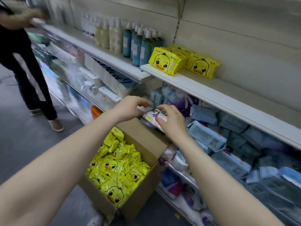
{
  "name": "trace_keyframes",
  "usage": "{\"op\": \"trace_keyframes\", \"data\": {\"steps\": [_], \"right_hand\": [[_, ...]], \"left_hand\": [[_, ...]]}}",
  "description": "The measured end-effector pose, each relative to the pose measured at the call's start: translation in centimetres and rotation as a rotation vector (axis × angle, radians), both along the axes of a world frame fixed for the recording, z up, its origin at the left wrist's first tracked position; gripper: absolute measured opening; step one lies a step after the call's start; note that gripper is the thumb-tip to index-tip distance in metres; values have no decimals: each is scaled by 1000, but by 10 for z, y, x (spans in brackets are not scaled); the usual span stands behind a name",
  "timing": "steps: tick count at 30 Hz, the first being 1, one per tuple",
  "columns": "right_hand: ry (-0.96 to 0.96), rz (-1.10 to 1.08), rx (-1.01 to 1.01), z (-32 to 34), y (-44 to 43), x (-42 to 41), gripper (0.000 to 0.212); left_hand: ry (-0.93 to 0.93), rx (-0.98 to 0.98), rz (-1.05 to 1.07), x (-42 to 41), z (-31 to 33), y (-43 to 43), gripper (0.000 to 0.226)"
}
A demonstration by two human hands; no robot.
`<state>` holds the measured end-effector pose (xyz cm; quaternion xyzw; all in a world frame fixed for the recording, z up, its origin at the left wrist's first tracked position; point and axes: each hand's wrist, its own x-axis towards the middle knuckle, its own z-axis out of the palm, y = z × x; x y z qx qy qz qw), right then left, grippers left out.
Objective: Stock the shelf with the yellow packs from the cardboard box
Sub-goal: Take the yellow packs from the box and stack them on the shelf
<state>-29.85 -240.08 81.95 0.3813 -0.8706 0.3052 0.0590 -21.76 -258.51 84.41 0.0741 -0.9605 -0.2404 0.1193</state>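
**Yellow packs (pixel 114 168) fill the cardboard box (pixel 145 141)**

Above it, beneath the white shelf (pixel 228 101), the right hand (pixel 172 123) pinches a white pack (pixel 153 117) between thumb and fingers. The left hand (pixel 133 106) curls onto its far end, grip unclear.

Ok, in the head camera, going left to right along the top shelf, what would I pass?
Whitish pump bottles → pale cream pump bottles → blue pump bottles → yellow duck-face packs, which end the row on the right.
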Motion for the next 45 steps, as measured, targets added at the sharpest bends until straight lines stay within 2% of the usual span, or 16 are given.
{"op": "trace_keyframes", "data": {"steps": [6, 14, 21, 26, 35, 41, 45], "right_hand": [[-84, 36, 9, -51, -78, 21, 39], [-297, -67, 101, -107, -177, 48, 47], [-392, -67, 187, -142, -239, 59, 51], [-490, -21, 269, -184, -279, 65, 54], [-611, -11, 468, -276, -320, 66, 57], [-649, -22, 515, -316, -347, 71, 62], [-636, -79, 459, -335, -364, 79, 72]], "left_hand": [[-106, 31, 9, 30, -48, -86, 41], [-265, 54, -10, 55, -102, -213, 45], [-320, 93, 16, 68, -146, -280, 50], [-512, 111, 111, 82, -204, -303, 66], [-770, 309, 339, 104, -316, -307, 87], [-751, 377, 464, 108, -357, -284, 93], [-611, 306, 513, 104, -368, -273, 97]]}}
